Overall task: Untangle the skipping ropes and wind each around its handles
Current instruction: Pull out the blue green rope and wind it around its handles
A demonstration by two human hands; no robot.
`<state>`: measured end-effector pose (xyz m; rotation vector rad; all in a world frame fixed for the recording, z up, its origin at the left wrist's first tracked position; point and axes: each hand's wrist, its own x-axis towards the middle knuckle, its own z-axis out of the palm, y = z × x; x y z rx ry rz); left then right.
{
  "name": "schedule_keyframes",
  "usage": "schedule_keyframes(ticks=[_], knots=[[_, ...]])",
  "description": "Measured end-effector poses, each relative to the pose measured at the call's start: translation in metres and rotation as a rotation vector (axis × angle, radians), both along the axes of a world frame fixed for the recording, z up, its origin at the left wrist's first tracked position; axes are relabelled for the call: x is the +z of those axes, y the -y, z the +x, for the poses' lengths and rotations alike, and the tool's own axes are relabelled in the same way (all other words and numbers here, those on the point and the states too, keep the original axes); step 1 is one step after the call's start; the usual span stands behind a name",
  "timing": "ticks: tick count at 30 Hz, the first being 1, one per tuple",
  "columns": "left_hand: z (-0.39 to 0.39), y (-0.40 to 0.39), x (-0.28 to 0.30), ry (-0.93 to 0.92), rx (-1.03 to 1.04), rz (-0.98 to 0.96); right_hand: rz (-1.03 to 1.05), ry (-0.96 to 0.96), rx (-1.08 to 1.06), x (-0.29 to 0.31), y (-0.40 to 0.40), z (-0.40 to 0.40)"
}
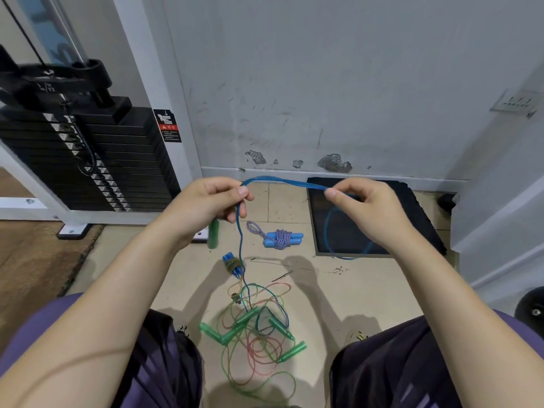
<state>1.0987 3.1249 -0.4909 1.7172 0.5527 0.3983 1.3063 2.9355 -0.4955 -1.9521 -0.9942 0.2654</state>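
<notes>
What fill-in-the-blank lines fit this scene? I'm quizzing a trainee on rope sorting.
1. Both hands, left hand and right hand, pinch the ____ rope.
2. The wound striped rope has ____ handles.
3. The tangled pile lies on the ____.
Missing: blue; blue; floor

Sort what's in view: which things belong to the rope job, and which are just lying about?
Job: blue rope pinched by left hand and right hand; wound rope with blue handles; green-handled tangle; small blue bundle.
Bystanders: weight stack; black mat; wall socket.
</notes>
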Motion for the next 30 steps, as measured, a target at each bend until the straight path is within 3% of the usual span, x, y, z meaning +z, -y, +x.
schedule_keyframes(ticks=[7, 11, 17, 22, 27, 30], knots=[[0.01, 0.021, -0.008, 0.035, -0.056, -0.199, -0.012, -0.092, 0.18, -0.015, -0.01, -0.019], [0.017, 0.032, -0.017, 0.003, -0.158, -0.193, 0.036, -0.278, 0.314, -0.014, -0.015, -0.038], [0.017, 0.033, -0.015, -0.111, -0.34, -0.171, 0.047, -0.277, 0.264, -0.004, -0.013, -0.036], [0.008, 0.024, -0.008, -0.227, -0.493, -0.164, 0.04, -0.307, 0.098, 0.002, -0.008, -0.023], [0.011, 0.031, -0.011, -0.1, -0.297, -0.289, -0.023, -0.051, 0.02, -0.008, -0.01, -0.022], [0.016, 0.038, -0.012, 0.026, -0.168, -0.45, 0.008, -0.158, 0.114, -0.009, -0.014, -0.036]])
